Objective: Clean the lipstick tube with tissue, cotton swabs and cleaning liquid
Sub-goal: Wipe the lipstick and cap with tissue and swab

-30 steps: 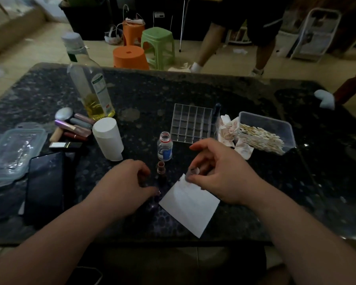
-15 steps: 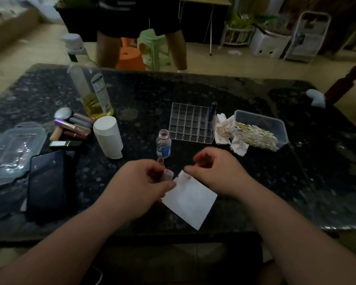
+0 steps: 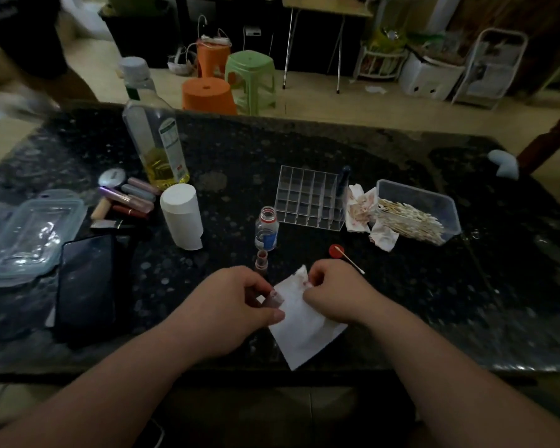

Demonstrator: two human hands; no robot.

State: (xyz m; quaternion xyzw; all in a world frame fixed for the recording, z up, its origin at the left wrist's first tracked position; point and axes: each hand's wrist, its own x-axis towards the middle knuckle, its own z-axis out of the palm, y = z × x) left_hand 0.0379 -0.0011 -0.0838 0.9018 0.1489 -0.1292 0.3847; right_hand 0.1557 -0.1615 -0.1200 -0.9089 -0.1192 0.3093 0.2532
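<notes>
L hand (image 3: 230, 305) grips lipstick tube (image 3: 274, 298) just in front of small open bottle (image 3: 266, 228); R hand (image 3: 332, 294) pinches stained tissue (image 3: 299, 324) touching tube. Red cap (image 3: 335, 251) w/ swab (image 3: 350, 260) right of bottle.

Two bare forearms enter from the bottom corners of the frame, with no sleeve, watch, bracelet or ring showing on either. The left hand (image 3: 230, 305) has short, unpainted nails, the thumbnail plainly visible at its right edge. The right hand (image 3: 333, 294) shows rounded knuckles; its nails are turned out of sight.
</notes>
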